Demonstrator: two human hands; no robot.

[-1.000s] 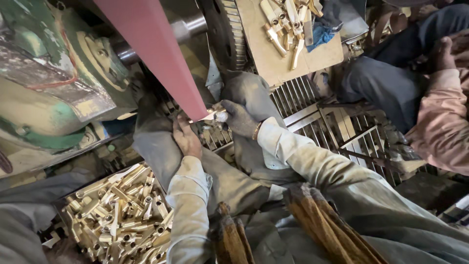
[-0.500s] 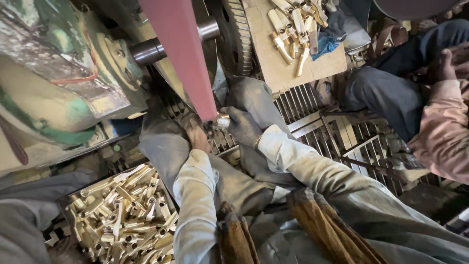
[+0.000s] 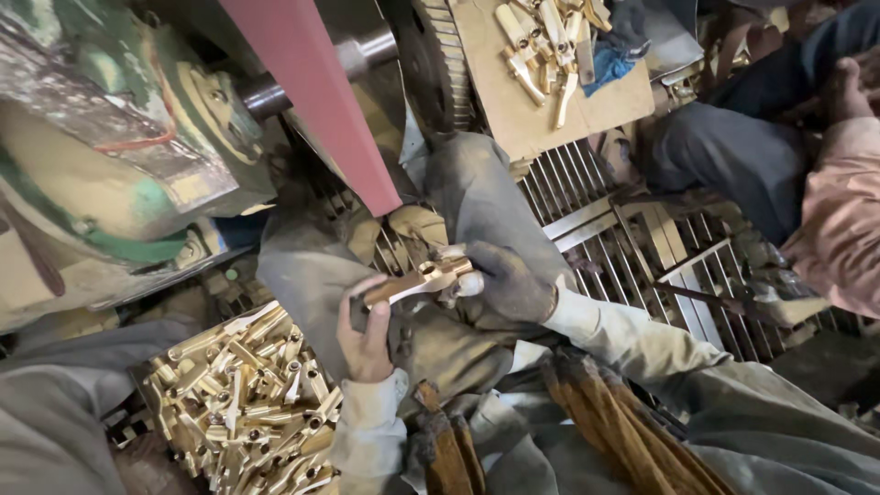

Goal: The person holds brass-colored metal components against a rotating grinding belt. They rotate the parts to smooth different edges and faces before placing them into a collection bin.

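Holding brass part [image 3: 417, 280] just below belt [image 3: 312, 101]: left hand [image 3: 367, 335] and gloved right hand [image 3: 509, 284] each grasp one end. Risk: fingers so near belt could get caught.

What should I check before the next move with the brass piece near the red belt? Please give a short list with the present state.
1. Both hands hold the brass piece: ok, left hand at one end, gloved right hand at the other.
2. Piece apart from the red belt: ok, it is below the belt.
3. Left hand protected: not ok, it is bare.
4. Belt running or stopped: cannot tell.
5. Pile of brass parts within reach: ok, beside the left arm.
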